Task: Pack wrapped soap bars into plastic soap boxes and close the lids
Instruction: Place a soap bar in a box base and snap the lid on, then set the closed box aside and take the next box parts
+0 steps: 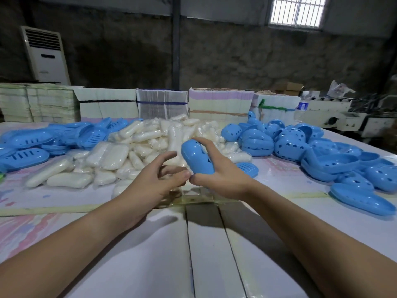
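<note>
My right hand [217, 175] grips a blue plastic soap box [196, 157], lid closed, tilted on end above the table's middle. My left hand [156, 179] hovers just left of it with fingers spread and nothing in it; its fingertips nearly touch the right thumb. Behind both hands lies a big heap of white wrapped soap bars [137, 151]. Whether a bar is inside the held box is hidden.
Blue slotted inner trays [28, 145] pile up at the left. Blue box shells with holes [300, 145] heap at the right, one lying near the right edge [361, 198]. Stacks of flat cartons [163, 104] line the table's far side. White boards [193, 254] cover the near tabletop.
</note>
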`<state>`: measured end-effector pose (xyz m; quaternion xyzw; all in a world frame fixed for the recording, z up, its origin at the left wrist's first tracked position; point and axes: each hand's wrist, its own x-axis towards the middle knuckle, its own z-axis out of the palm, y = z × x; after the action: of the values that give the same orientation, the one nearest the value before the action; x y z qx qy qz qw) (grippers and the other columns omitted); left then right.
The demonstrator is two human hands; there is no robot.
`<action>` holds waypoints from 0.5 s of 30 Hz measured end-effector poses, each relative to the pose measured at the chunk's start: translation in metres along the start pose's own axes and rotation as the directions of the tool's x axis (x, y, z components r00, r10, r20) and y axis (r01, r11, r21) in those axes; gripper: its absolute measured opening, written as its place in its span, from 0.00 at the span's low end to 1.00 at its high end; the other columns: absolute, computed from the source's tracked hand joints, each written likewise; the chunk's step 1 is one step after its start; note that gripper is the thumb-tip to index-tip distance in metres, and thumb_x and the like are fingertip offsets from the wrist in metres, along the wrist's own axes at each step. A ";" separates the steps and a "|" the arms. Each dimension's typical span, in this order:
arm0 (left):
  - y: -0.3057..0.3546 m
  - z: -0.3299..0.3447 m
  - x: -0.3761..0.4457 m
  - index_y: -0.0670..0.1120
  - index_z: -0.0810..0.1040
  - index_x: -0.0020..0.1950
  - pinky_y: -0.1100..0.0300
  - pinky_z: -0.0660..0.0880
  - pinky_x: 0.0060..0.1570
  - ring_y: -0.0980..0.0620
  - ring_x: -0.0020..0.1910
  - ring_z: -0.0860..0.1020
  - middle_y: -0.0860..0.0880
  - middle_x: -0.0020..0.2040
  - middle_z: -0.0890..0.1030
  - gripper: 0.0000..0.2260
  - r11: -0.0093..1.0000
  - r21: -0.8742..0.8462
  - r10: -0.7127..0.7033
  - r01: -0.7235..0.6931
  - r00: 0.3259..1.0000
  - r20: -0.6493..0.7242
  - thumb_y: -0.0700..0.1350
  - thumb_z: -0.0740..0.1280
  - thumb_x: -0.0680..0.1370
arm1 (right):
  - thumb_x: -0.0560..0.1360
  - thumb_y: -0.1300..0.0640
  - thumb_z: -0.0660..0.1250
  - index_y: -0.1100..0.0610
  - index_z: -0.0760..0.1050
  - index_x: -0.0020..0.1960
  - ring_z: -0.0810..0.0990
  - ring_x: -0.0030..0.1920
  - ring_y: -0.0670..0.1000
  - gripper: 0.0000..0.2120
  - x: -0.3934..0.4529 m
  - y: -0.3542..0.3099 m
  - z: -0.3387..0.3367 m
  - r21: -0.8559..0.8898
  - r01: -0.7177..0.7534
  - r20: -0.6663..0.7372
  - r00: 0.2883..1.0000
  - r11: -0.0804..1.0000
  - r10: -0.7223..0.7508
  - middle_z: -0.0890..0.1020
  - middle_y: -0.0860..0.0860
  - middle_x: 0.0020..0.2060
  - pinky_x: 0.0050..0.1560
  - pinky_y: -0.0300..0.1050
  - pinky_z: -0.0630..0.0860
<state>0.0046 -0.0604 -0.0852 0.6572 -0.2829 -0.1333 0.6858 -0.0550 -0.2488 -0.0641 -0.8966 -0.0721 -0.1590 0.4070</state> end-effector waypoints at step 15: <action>-0.017 -0.008 -0.001 0.60 0.80 0.60 0.51 0.81 0.47 0.47 0.43 0.85 0.51 0.46 0.84 0.23 0.934 0.322 0.122 -0.159 0.984 0.131 0.67 0.74 0.68 | 0.71 0.34 0.64 0.44 0.55 0.69 0.79 0.39 0.48 0.33 -0.093 0.057 -0.175 -0.419 -0.606 -0.528 0.769 0.677 0.362 0.81 0.47 0.40 0.37 0.46 0.73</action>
<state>0.0115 -0.0552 -0.1015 0.7327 -0.3845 -0.0702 0.5572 -0.1673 -0.4182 -0.0280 -0.9078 0.3095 -0.2372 0.1547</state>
